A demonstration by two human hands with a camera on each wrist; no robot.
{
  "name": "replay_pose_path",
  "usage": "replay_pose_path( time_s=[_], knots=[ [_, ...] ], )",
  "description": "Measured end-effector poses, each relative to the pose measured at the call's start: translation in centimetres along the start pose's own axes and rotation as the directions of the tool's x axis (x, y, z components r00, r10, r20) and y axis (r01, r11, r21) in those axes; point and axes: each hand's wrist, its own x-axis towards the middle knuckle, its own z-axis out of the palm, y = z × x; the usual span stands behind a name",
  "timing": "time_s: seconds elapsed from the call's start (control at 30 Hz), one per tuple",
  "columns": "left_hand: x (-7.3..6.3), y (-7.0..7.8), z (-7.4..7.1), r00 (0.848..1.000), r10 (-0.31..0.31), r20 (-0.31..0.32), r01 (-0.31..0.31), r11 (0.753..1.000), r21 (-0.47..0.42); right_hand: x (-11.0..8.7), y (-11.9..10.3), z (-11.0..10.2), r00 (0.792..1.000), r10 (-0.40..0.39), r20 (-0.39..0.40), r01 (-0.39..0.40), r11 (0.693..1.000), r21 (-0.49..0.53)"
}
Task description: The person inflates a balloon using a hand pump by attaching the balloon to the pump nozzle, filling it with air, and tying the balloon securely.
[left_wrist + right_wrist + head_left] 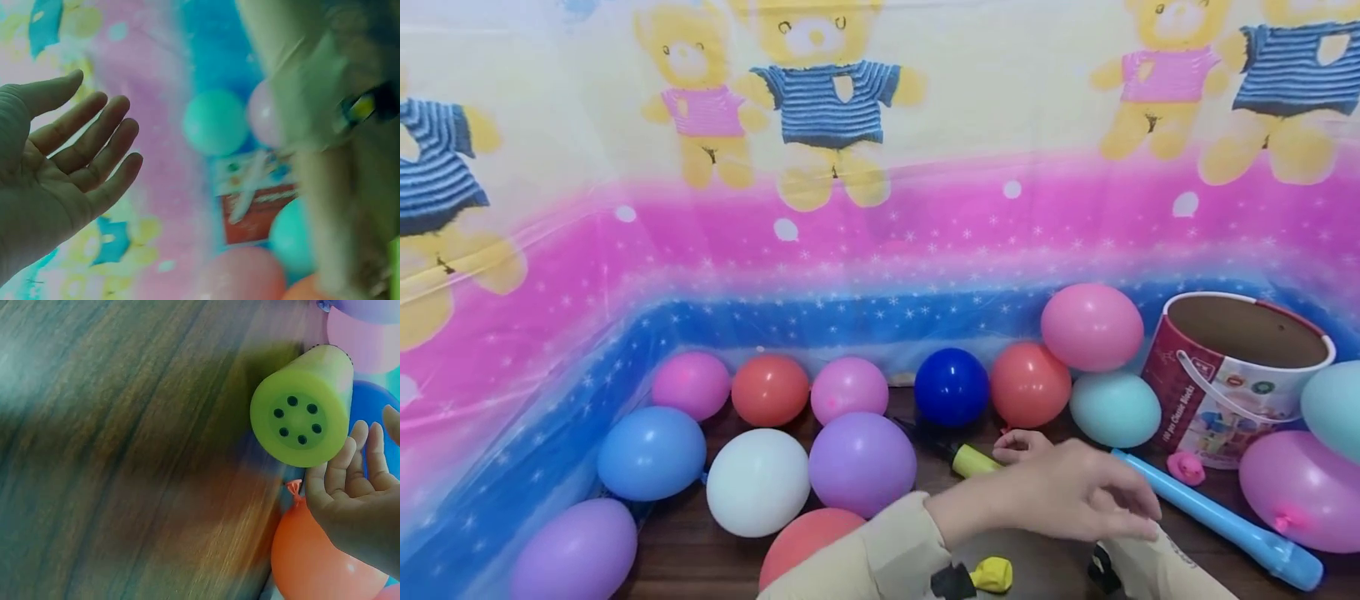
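In the head view my left hand (1075, 496) hangs in the air over the right forearm, fingers loosely bent. The left wrist view shows that hand (69, 162) palm up with nothing in it. Behind it, my right hand (1022, 446) is partly hidden by the left. A yellow-green cylinder (976, 460), its black end pointing away, lies beside the right fingers. In the right wrist view, the cylinder's round end (300, 419) shows several small holes. There the right hand (359, 494) has loosely curved fingers right at its side. A red balloon (1030, 385) is close by.
Balloons in several colours, including a white one (758, 483) and a dark blue one (952, 387), line the table's left and back. A block bucket (1206, 417) stands at the right behind a light-blue tube (1217, 512). A limp yellow balloon (994, 575) lies in front.
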Motion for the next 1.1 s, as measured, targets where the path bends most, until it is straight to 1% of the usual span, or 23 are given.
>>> replay_pose_path(
  time_s=[0.1,0.17,0.23,0.27,0.33,0.4,0.47,0.57,0.7,0.77,0.87,0.93,1.07,1.1],
  knots=[
    [0.0,-1.2,2.5,1.000,0.010,-0.001,-0.010,1.000,-0.017,-0.3,-0.3,0.1,1.000,0.028,0.000,-0.028,0.999,0.020],
    [-0.1,-2.5,4.1,1.000,0.007,-0.017,-0.007,1.000,-0.013,-0.6,-0.7,0.2,0.998,0.058,-0.002,-0.058,0.998,0.023],
    [-0.3,-4.0,5.6,0.999,-0.007,-0.042,0.007,1.000,-0.009,-0.8,-0.8,0.2,0.998,0.057,0.016,-0.057,0.998,0.029],
    [-0.4,-4.8,6.3,0.998,-0.023,-0.056,0.023,1.000,-0.001,-0.9,-0.8,0.2,0.998,0.051,0.021,-0.052,0.999,0.018],
    [-0.6,-6.4,7.5,0.994,-0.085,-0.065,0.085,0.996,-0.013,-0.9,-0.7,0.3,0.999,0.046,0.024,-0.047,0.999,0.003],
    [-1.0,-8.0,8.5,0.987,-0.150,-0.059,0.147,0.988,-0.058,-0.9,-0.6,0.4,0.999,0.038,0.026,-0.038,0.999,-0.006],
    [-1.6,-9.2,9.1,0.980,-0.195,-0.044,0.191,0.977,-0.093,-0.7,-0.4,0.6,0.999,0.036,0.026,-0.036,0.999,-0.013],
    [-2.5,-10.4,9.9,0.972,-0.235,-0.005,0.232,0.964,-0.125,-0.5,-0.1,0.8,0.998,0.031,0.048,-0.031,0.999,-0.013],
    [-3.9,-11.4,11.1,0.960,-0.281,0.017,0.282,0.959,-0.033,-0.7,0.1,1.2,0.996,0.040,0.083,-0.038,0.999,-0.028],
    [-4.7,-11.9,11.8,0.946,-0.325,0.012,0.325,0.945,0.034,-0.9,-0.1,1.5,0.994,0.057,0.095,-0.052,0.998,-0.047],
    [-5.7,-12.6,12.9,0.919,-0.393,0.003,0.391,0.915,0.099,-1.1,-0.4,1.8,0.991,0.077,0.107,-0.067,0.993,-0.093],
    [-6.3,-13.0,13.5,0.893,-0.450,-0.012,0.447,0.883,0.143,-1.2,-0.6,2.0,0.989,0.093,0.118,-0.077,0.988,-0.135],
    [-7.1,-13.3,14.2,0.830,-0.557,-0.026,0.547,0.806,0.225,-1.4,-0.9,2.1,0.980,0.122,0.156,-0.085,0.971,-0.221],
    [-7.3,-13.4,14.3,0.816,-0.578,-0.018,0.566,0.791,0.231,-1.4,-1.0,2.1,0.978,0.129,0.163,-0.088,0.968,-0.236]
  ],
)
